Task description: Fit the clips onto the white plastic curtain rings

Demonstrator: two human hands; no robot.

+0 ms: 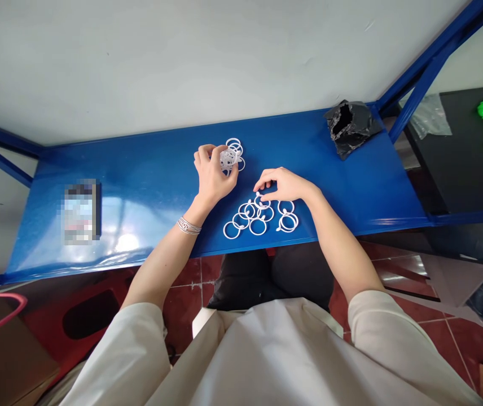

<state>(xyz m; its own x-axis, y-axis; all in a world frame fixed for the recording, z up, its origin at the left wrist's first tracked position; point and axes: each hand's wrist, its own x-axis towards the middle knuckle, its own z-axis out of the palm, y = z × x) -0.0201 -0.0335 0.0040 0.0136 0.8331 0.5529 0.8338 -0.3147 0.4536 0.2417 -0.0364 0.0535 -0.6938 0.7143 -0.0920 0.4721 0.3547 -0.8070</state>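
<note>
The left hand (pixel 215 176) is closed around a bunch of white plastic rings (pixel 233 149), and the right hand (pixel 282 185) is half open, just above a loose group of same rings (pixel 258 217) on the glossy blue metal shelf (pixel 174 152). A crumpled black plastic bag (pixel 348 127) stands on the shelf before a pale grey wall (pixel 182 67), and dark red floor tiles (pixel 182 316) show below.

Blue steel shelf (pixel 152 152) w/ white rings (pixel 257 226)

The only view looks from the person's head, forward and steeply down over their beige top (pixel 284 355). It faces a blue metal shelf (pixel 292 146) close by, against a pale wall (pixel 182 67).
</note>
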